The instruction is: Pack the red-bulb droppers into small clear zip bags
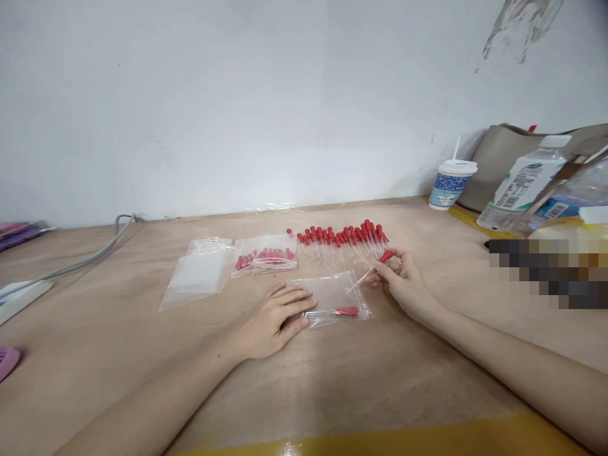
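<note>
A clear zip bag (327,292) lies flat on the table, its red-edged opening on the right. One dropper with a red rubber bulb (346,311) is inside it. My left hand (273,320) rests on the bag's left end with fingers stretched out. Pinched in my right hand (401,278) is another dropper (386,256), bulb up and tilted, its glass tube pointing down-left at the bag's opening; whether the tip is inside I cannot tell. Behind the bag, many loose red-bulbed droppers (349,235) lie in a row, tubes towards me.
Left of the droppers is a stack of filled bags (266,253), then a pile of flat bags (197,272). A paper cup with straw (449,183), a water bottle (525,180) and a grey bag (489,158) stand at right. A grey cable (102,250) runs at left.
</note>
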`<act>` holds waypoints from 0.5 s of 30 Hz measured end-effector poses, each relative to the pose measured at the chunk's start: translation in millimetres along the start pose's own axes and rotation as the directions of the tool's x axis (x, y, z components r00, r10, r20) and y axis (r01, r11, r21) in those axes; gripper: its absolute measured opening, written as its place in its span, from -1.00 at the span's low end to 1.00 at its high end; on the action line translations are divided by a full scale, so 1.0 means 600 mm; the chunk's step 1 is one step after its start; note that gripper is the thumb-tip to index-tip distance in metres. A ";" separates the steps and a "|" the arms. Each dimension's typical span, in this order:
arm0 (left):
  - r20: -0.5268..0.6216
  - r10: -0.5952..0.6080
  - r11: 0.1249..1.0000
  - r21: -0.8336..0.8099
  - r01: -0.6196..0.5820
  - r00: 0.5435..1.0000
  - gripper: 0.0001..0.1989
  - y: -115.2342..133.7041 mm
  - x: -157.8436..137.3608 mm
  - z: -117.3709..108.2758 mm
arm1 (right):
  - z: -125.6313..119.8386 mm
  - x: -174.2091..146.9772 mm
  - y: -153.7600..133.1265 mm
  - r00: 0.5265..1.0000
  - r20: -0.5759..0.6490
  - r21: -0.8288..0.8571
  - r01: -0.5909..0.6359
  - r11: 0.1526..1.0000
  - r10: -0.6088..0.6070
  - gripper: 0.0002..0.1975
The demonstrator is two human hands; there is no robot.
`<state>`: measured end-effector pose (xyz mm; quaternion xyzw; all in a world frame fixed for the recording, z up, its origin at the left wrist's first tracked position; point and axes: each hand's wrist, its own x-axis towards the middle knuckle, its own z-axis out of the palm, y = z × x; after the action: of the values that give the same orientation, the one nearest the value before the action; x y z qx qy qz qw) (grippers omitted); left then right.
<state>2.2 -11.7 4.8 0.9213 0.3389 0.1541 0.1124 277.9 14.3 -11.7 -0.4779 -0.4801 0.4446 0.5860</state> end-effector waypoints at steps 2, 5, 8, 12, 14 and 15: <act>-0.002 0.005 1.000 0.000 -0.005 1.000 -0.64 0.000 0.000 0.000 | 0.005 -0.007 0.000 0.997 0.055 0.026 -0.049 0.998 0.047 -0.56; -0.008 0.015 1.000 -0.003 -0.015 1.000 -0.64 0.000 0.000 0.000 | 0.000 -0.013 0.001 0.991 0.134 0.010 -0.024 1.000 0.022 -0.62; 0.000 0.010 1.000 -0.004 -0.010 1.000 -0.64 0.001 0.000 -0.002 | -0.017 -0.011 0.000 0.969 0.243 -0.112 0.065 0.992 -0.037 -0.67; 0.008 -0.007 1.000 -0.007 0.007 1.000 -0.62 0.004 0.000 -0.003 | -0.040 0.002 -0.005 0.887 0.448 -0.347 0.291 0.892 -0.115 -0.75; 0.000 -0.014 1.000 -0.011 0.014 1.000 -0.61 0.004 -0.001 -0.002 | -0.045 0.008 -0.006 0.841 0.518 -0.396 0.398 0.828 -0.156 -0.77; -0.005 -0.016 1.000 -0.012 0.016 1.000 -0.60 0.004 -0.001 -0.002 | -0.045 0.010 -0.005 0.823 0.540 -0.408 0.441 0.800 -0.179 -0.78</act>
<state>3.0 -13.8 6.4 0.9174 0.3458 0.1576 0.1185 305.4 16.0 -10.0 -0.4046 -0.7834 0.2971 0.3666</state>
